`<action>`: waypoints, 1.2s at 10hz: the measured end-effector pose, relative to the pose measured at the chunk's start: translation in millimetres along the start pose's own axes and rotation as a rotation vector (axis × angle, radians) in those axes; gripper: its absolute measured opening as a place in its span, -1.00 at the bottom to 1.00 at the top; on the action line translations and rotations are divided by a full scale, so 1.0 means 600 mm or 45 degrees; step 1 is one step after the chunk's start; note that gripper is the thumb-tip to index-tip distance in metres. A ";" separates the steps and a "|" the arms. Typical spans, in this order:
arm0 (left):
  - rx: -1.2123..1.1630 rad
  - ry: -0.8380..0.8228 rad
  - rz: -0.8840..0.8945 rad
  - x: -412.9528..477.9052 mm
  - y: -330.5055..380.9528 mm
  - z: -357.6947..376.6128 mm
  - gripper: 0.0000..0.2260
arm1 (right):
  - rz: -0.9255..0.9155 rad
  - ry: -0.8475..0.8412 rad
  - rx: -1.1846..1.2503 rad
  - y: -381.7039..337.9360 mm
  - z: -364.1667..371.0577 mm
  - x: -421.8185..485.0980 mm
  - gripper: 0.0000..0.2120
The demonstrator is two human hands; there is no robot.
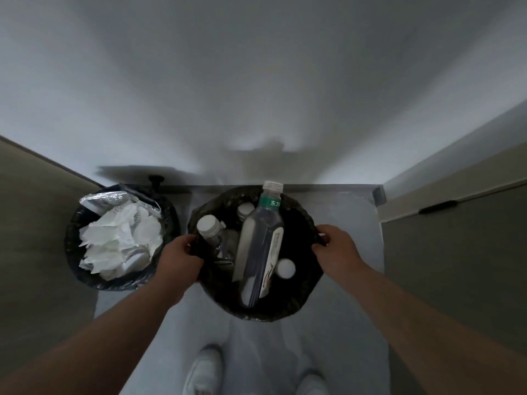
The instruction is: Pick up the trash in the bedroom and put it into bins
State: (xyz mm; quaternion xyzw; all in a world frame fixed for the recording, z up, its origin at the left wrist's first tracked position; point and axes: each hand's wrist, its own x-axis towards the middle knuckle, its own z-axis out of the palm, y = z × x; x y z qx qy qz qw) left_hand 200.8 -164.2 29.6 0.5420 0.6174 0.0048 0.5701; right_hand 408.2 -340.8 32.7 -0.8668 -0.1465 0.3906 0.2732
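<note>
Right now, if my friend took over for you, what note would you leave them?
Left hand grips the bottle bin by its left rim; right hand grips its right rim.
Bottle bin: bottles inside, the tall bottle poking past the far rim.
Paper bin, to its left: tissues and a foil wrapper.
Done: this trash is binned.
Left: more trash in the room cannot be seen from here.

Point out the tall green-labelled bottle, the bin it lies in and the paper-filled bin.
tall green-labelled bottle (pixel 261 246): head view, mid clear body.
bottle bin (pixel 256 315): head view, near rim's black liner.
paper-filled bin (pixel 114 284): head view, near rim's black liner.
</note>
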 end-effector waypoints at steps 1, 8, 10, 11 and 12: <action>0.014 0.025 0.008 0.053 -0.019 0.003 -0.55 | -0.010 0.026 -0.018 0.005 0.034 0.045 -0.74; 0.198 0.044 0.254 0.125 -0.020 -0.010 -0.58 | 0.000 0.115 -0.017 -0.016 0.094 0.126 -0.71; 0.161 0.037 0.237 0.130 -0.028 -0.013 -0.54 | 0.060 0.074 0.101 -0.011 0.092 0.127 -0.65; 0.154 0.042 0.264 0.129 -0.033 -0.013 -0.53 | 0.044 0.052 0.106 -0.012 0.098 0.122 -0.66; 0.250 0.043 0.298 0.113 -0.022 -0.017 -0.61 | 0.103 0.097 0.068 -0.021 0.084 0.114 -0.61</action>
